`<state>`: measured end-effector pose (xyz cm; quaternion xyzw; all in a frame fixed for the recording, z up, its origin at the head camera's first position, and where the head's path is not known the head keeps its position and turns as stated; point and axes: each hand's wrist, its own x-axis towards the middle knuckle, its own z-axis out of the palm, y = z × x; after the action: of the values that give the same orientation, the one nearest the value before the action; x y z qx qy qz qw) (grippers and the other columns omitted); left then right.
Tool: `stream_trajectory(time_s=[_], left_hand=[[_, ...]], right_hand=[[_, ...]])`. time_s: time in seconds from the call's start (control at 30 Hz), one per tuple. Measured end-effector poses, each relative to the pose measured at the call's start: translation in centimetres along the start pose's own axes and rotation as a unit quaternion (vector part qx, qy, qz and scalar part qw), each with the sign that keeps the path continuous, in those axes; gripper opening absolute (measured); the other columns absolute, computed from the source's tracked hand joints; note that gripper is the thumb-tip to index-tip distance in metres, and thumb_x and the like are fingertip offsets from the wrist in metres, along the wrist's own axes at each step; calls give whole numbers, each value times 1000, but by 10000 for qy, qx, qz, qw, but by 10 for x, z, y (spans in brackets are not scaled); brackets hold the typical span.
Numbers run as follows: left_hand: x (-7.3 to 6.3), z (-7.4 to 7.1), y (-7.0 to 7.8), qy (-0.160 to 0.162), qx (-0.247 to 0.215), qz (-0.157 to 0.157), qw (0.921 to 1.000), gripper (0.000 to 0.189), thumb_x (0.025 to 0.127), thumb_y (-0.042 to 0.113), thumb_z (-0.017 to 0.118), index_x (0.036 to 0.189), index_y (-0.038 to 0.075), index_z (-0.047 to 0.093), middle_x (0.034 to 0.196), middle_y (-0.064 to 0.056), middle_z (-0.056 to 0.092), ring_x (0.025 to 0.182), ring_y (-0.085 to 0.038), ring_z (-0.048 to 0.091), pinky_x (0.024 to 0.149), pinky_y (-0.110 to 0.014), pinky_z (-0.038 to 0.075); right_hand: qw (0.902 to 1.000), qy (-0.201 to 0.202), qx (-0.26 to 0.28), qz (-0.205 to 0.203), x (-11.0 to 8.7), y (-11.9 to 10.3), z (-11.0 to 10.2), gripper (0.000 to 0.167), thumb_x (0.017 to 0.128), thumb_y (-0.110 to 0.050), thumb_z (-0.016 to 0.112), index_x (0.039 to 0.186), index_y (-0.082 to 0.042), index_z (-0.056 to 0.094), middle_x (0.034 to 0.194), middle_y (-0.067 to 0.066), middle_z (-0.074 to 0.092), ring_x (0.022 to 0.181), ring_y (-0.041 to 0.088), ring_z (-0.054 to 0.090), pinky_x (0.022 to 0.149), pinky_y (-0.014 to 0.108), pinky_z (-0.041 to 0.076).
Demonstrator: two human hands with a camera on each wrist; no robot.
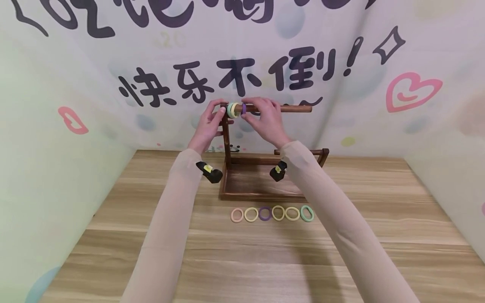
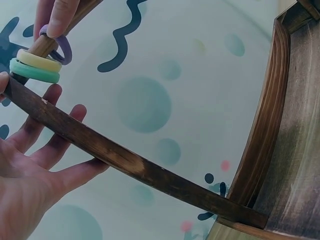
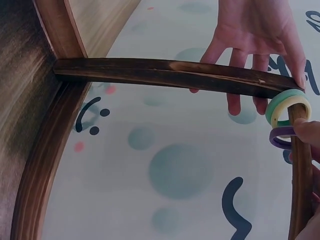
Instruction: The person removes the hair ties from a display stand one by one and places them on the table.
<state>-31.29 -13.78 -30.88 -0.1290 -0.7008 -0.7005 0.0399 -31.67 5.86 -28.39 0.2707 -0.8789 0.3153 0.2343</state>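
A dark wooden stand [image 1: 261,196] carries a tall post [image 2: 120,160] with a bar [image 1: 297,109] reaching out from its top. My left hand [image 1: 207,126] holds the post near its upper end, thumb in front and fingers behind. On the bar, close to the post, sit a mint green ring [image 2: 35,74] and a pale yellow ring [image 2: 40,61], side by side. My right hand [image 1: 267,120] pinches a purple ring [image 3: 278,141] between thumb and fingers. That ring is around the bar, a short gap outward from the yellow one.
On the wood-grain table [image 1: 235,261], a row of several rings lies before the stand, among them a pink ring [image 1: 237,215], a purple ring [image 1: 265,213] and a green ring [image 1: 307,213]. A lower bar [image 1: 307,152] stands at the stand's right. A printed cloth [image 1: 242,38] hangs behind.
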Motion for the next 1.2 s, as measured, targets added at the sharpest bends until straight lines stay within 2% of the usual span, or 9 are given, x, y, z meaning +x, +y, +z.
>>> stream_trajectory(time_s=[0.3,0.57,0.73,0.97,1.2], left_hand=[[-1,0,1,-5,-78,-68,9999,27,104,27,45,130,24,49,123,-13,61,106,-31,62,83,-55,48],[-2,-1,2,-56,-57,-65,9999,28,104,28,46,131,24,48,123,-13,61,107,-31,61,84,-57,48],[-1,-1,2,-45,-88,-102,9999,27,104,27,46,130,25,49,122,-14,62,107,-31,62,84,-57,47],[-1,0,3,-8,-128,-170,9998,26,104,27,46,129,25,50,123,-12,61,108,-32,61,84,-55,48],[-2,-2,5,-111,-154,-214,9996,26,104,26,45,129,26,49,124,-13,60,113,-36,57,86,-56,47]], right_hand=[[9998,87,134,128,0,-2,0,41,90,-23,71,127,-8,62,124,4,64,120,22,48,104,39,20],[9999,56,-48,-134,-3,0,-3,40,91,-22,69,127,-7,61,123,5,63,118,23,49,104,40,21],[9992,228,-73,-310,-6,2,-4,39,91,-21,71,126,-6,62,120,6,65,116,23,51,103,41,21],[9984,479,76,-304,-7,9,-12,38,90,-22,71,123,-6,64,119,6,66,116,23,52,103,39,20],[9982,518,70,-303,-10,16,-21,37,88,-20,74,121,-5,65,117,6,66,115,23,53,102,40,21]])
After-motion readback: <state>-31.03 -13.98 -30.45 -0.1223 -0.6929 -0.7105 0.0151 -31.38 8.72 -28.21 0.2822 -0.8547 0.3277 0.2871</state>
